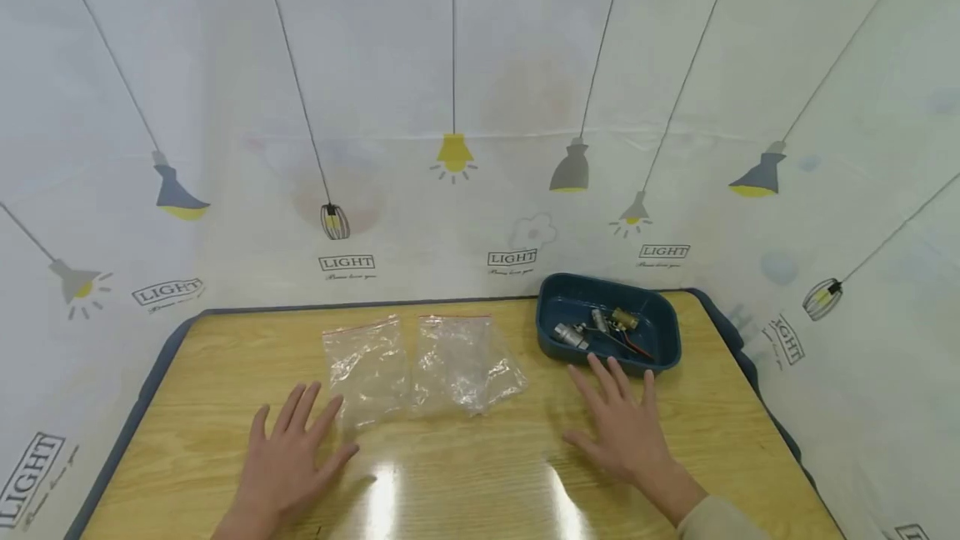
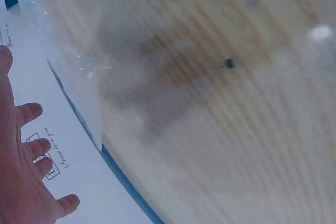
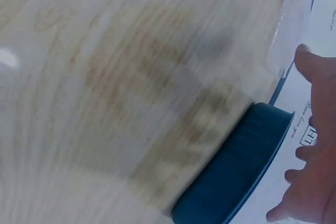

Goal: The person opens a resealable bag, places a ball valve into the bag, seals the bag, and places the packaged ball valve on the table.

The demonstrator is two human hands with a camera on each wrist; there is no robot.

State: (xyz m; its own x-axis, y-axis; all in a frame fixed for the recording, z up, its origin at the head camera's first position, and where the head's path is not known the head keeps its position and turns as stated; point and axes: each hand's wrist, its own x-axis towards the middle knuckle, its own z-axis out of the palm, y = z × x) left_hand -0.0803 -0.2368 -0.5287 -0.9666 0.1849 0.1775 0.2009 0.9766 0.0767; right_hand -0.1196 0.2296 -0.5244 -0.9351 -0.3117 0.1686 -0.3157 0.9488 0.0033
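On table (image 1: 465, 461), blue tray (image 1: 568, 304) lengthwise left-right; left hand (image 1: 287, 457), right hand (image 1: 624, 430) empty, fingers spread.

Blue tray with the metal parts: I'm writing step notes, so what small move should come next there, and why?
Probably the right hand should reach over the near rim of the blue tray and pinch the silver part. That hand is open, empty and close to the rim, and the part lies within the tray, near its left end.
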